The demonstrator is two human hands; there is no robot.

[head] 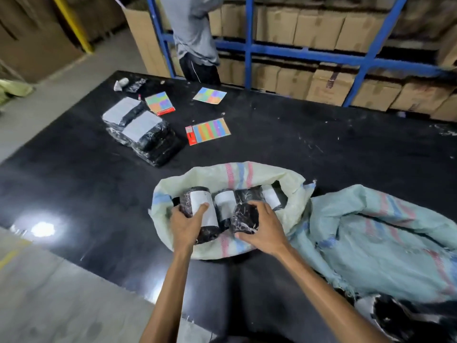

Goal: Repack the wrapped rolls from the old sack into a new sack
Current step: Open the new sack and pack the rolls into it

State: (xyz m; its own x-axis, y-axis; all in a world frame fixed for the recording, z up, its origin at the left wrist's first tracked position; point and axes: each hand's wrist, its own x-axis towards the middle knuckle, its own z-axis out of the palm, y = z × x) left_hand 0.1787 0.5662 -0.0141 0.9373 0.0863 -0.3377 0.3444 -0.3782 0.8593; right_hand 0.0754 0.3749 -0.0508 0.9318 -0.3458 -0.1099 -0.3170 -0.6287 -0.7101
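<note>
A person stands at the near edge of a black table point(272, 134), both bare arms reaching forward into an open cream woven sack point(291, 184) with pink and blue stripes, which lies near the middle of that near edge. The left hand point(184, 225) is curled around a black wrapped roll with a white label point(201, 209), thumb pressed on the label. The right hand point(262, 225) is closed over the end of a second black wrapped roll point(244, 216) just beside the first. More labelled rolls point(270, 196) lie side by side deeper in the sack. To the right, touching the cream sack, a pale blue-green sack point(376, 233) lies crumpled and flattened toward the near right corner. Toward the far left of the table sits a bundle of black wrapped packs with white labels point(143, 131), with three multicoloured cards point(209, 131) near it. A second person in a grey top point(195, 33) stands at the far edge, before blue shelving point(249, 48) stacked with cardboard boxes point(316, 26).
</note>
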